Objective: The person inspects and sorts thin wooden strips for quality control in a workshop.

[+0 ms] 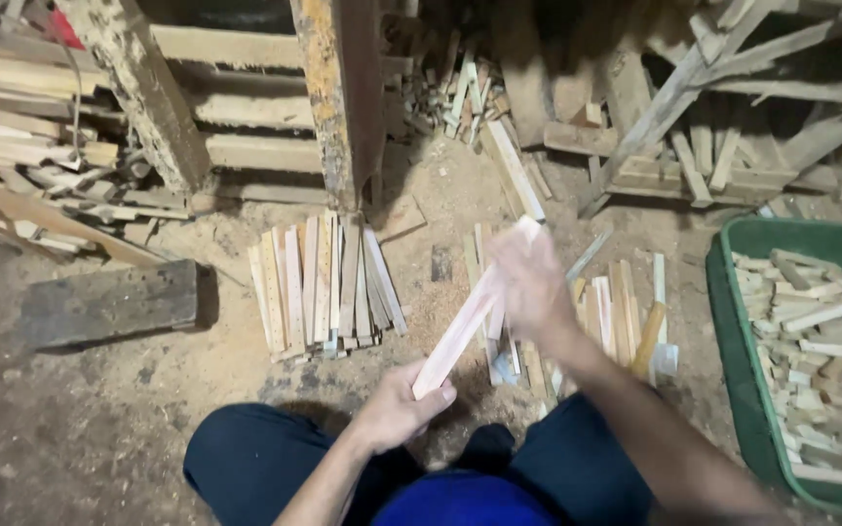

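Head view, from left to right: a dark block lies on the dusty floor, then a fanned stack of slats. Left hand is closed around the lower end of a pale wooden strip; right hand, blurred, grips its upper part. A green crate of wood offcuts sits farthest right.

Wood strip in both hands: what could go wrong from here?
1. The right hand is motion-blurred on the wood strip; bare skin on rough wood may catch splinters.
2. The left hand pinches only the lower end, so its grip could slip.
3. The loose slat pile lies close ahead and could be knocked.
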